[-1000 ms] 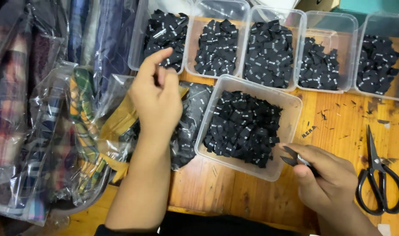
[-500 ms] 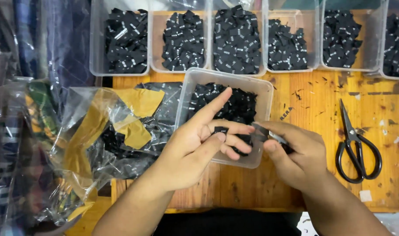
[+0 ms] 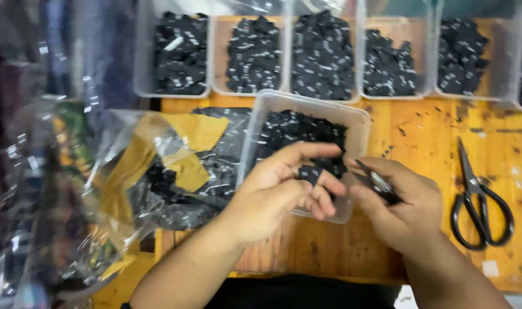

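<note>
Black fabric labels (image 3: 321, 57) fill clear tubs (image 3: 284, 94) across the frame's top. At centre, left hand (image 3: 284, 191) pinches one small label (image 3: 308, 173); right hand (image 3: 407, 209) grips what seem snips (image 3: 375, 182), pointing upper-left.

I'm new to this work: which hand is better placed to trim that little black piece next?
Probably the right hand: it grips a small dark cutter whose tip points at the small black piece. The left hand is pinching that piece over the clear tub.
</note>
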